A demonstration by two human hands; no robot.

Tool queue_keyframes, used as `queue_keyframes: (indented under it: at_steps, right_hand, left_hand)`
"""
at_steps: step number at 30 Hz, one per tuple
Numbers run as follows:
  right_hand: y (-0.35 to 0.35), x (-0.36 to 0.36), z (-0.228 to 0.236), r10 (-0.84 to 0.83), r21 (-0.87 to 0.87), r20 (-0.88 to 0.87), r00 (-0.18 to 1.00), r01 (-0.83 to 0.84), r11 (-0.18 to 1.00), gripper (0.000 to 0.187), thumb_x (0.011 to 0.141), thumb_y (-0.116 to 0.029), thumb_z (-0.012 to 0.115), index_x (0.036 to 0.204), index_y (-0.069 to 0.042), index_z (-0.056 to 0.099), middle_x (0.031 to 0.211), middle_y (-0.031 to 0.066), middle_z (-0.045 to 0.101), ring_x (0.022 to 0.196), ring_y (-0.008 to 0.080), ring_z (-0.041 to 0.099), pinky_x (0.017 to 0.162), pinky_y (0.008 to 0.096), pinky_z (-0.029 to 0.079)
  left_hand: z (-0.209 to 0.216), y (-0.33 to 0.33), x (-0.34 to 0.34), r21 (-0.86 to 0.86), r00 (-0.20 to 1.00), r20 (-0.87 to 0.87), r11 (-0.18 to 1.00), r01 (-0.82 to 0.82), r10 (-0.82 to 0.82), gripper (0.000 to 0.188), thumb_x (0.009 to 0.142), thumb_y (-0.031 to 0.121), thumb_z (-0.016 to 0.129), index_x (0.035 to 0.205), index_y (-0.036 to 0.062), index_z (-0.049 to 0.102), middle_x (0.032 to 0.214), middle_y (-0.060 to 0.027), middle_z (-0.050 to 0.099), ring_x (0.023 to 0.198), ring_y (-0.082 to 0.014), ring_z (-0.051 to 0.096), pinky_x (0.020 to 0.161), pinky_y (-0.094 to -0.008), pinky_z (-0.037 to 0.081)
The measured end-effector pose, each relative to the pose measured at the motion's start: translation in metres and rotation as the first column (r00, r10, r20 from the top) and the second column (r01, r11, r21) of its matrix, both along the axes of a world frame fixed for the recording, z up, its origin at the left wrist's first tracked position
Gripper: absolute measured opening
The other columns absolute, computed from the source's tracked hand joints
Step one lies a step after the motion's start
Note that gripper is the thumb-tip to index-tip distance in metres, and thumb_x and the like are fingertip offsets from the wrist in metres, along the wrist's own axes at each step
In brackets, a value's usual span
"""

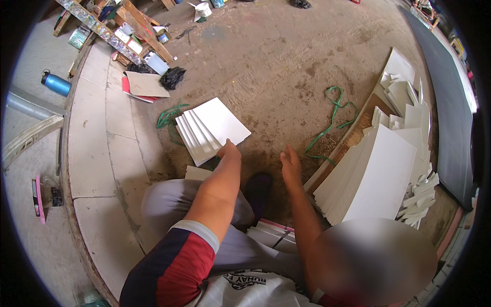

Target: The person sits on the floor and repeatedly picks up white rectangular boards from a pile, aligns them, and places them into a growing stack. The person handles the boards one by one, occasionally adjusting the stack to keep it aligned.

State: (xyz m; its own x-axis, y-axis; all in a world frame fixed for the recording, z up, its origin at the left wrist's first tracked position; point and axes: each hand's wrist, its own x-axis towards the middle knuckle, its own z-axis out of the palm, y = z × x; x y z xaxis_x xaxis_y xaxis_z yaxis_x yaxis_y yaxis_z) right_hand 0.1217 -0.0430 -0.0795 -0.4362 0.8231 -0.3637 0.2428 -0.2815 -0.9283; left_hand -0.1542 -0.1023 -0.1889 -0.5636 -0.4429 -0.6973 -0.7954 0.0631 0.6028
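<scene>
A fanned stack of white rectangular sheets [217, 120] lies in front of me, left of the middle. My left hand [228, 149] is closed on its near right corner, with the thumb side over the top sheet; the fingers beneath are hidden. To the right, my right hand [291, 166] is held over the floor with its fingers stretched out and nothing in it. It is nearest to a big leaning pile of white sheets [381, 171], without touching it. Under my left forearm, part of another pale sheet [198, 173] shows.
Green plastic twine [335, 107] trails across the brown floor [271, 66]; more twine [169, 118] bunches beside the fanned sheets. White offcuts [420, 199] edge the big pile. Bound sheets [273, 236] sit by my legs. Pale blocks [92, 169], a blue bottle [56, 83] and a wooden frame [146, 30] stand left.
</scene>
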Motion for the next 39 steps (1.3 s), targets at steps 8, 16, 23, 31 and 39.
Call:
queue_keyframes:
  at_steps: [8,16,23,31,39]
  right_hand:
    - [0.007,0.012,-0.014,-0.037,0.009,0.135,0.990,0.036,0.999,0.057,0.104,-0.031,0.058,0.153,-0.004,0.048,0.154,0.0209,0.052,0.142,0.0400,0.049,0.119,0.0484,0.036]
    - [0.007,0.022,-0.006,-0.051,0.003,0.131,0.990,0.051,0.999,0.057,0.104,-0.033,0.059,0.151,-0.002,0.049,0.151,0.0242,0.054,0.141,0.0395,0.051,0.117,0.0488,0.038]
    - [0.006,0.027,-0.007,-0.067,0.012,0.170,0.983,0.066,0.998,0.059,0.100,-0.031,0.066,0.150,-0.003,0.051,0.144,0.0230,0.059,0.134,0.0387,0.056,0.112,0.0491,0.043]
    - [0.017,0.019,-0.005,-0.095,0.002,0.253,0.963,0.098,0.995,0.058,0.098,-0.031,0.068,0.147,-0.003,0.055,0.137,0.0210,0.064,0.129,0.0386,0.059,0.109,0.0477,0.045]
    - [0.010,0.018,0.008,0.078,0.127,0.307,0.949,-0.122,0.984,0.061,0.098,-0.034,0.067,0.147,-0.001,0.053,0.145,0.0245,0.058,0.134,0.0409,0.055,0.112,0.0488,0.043]
  left_hand:
    - [0.058,0.027,0.013,0.340,0.997,-0.007,0.937,0.074,-0.076,0.062,0.094,0.024,0.078,0.140,-0.0039,0.046,0.139,-0.0217,0.058,0.127,-0.0359,0.057,0.106,-0.0449,0.051]
    - [0.073,0.047,0.018,-0.409,0.928,0.021,0.844,0.348,-0.373,0.067,0.083,0.029,0.089,0.135,0.0033,0.055,0.141,-0.0181,0.056,0.127,-0.0408,0.058,0.104,-0.0464,0.054]
    - [0.056,0.036,0.015,-0.650,0.780,0.244,0.499,0.573,-0.577,0.061,0.089,0.035,0.080,0.137,0.0064,0.053,0.138,-0.0148,0.055,0.128,-0.0363,0.058,0.103,-0.0500,0.053]
    - [0.048,0.043,-0.007,-0.707,0.729,0.262,0.389,0.591,-0.632,0.052,0.092,0.025,0.074,0.134,0.0024,0.053,0.135,-0.0173,0.057,0.123,-0.0333,0.061,0.101,-0.0459,0.053]
    - [0.058,0.031,-0.034,-0.252,0.416,-0.133,0.437,0.864,-0.899,0.035,0.085,0.002,0.073,0.116,-0.0061,0.058,0.101,-0.0159,0.065,0.088,-0.0283,0.068,0.077,-0.0434,0.062]
